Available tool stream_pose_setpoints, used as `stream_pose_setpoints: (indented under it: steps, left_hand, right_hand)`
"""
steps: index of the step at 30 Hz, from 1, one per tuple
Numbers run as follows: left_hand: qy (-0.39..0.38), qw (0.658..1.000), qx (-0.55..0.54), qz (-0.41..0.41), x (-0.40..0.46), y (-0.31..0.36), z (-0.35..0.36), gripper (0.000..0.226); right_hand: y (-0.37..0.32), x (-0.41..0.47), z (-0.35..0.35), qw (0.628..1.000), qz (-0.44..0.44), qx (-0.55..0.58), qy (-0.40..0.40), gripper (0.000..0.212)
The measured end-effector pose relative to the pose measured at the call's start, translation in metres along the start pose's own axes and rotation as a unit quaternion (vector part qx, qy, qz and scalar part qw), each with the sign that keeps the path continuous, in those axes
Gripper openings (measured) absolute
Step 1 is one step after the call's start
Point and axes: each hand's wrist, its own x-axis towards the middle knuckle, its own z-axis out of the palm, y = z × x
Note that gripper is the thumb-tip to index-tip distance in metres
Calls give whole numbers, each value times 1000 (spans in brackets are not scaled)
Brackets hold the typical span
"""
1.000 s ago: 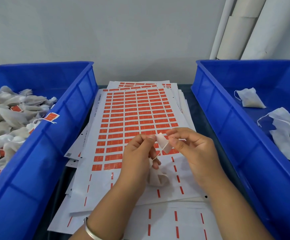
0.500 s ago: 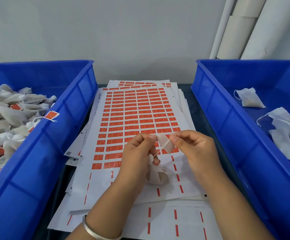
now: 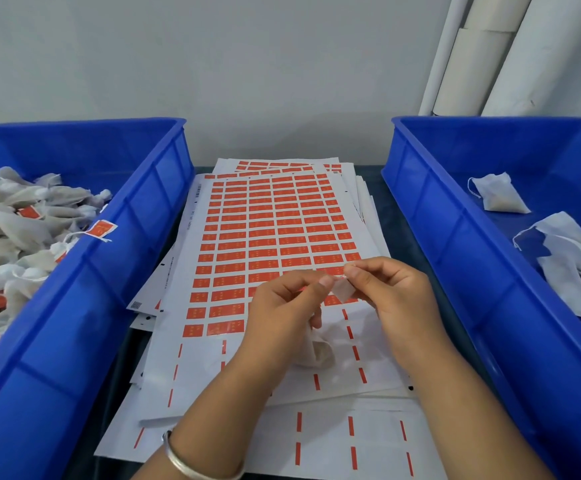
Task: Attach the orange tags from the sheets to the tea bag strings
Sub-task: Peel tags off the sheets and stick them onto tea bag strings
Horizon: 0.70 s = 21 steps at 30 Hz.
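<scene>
Your left hand (image 3: 284, 303) and right hand (image 3: 391, 292) pinch pale tag (image 3: 344, 289) between thumb and forefinger tips, above top sheet (image 3: 268, 237). Since a second ago: hands barely moved, tag turned flatter; folding onto string likely under way, string itself not discernible. Tea bag (image 3: 318, 351) hangs beneath left palm. Tag print and sheet-edge text unreadable.

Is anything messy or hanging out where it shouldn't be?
One thing: an orange tag hangs over the rim of the left blue bin instead of lying inside with its tea bags. The sticker sheets are also stacked crookedly, edges fanned out.
</scene>
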Motion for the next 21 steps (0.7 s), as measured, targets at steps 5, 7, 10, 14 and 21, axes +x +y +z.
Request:
stream_pose_setpoints:
  steps: [5, 7, 10, 14, 21]
  left_hand:
    - [-32, 997, 42, 49, -1, -2, 0, 20]
    - [-35, 995, 66, 66, -1, -3, 0, 18]
    - [-39, 990, 100, 92, 0, -6, 0, 15]
    - [-51, 975, 165, 136, 2, -9, -1, 22]
    - [-49, 974, 163, 152, 1, -12, -4, 33]
  right_hand:
    - [2, 2, -1, 997, 49, 64, -15, 10]
    - [2, 2, -2, 995, 59, 75, -17, 11]
    - [2, 3, -2, 994, 69, 87, -19, 13]
    - [3, 3, -2, 993, 78, 91, -15, 14]
    - [4, 6, -2, 990, 70, 110, -47, 12]
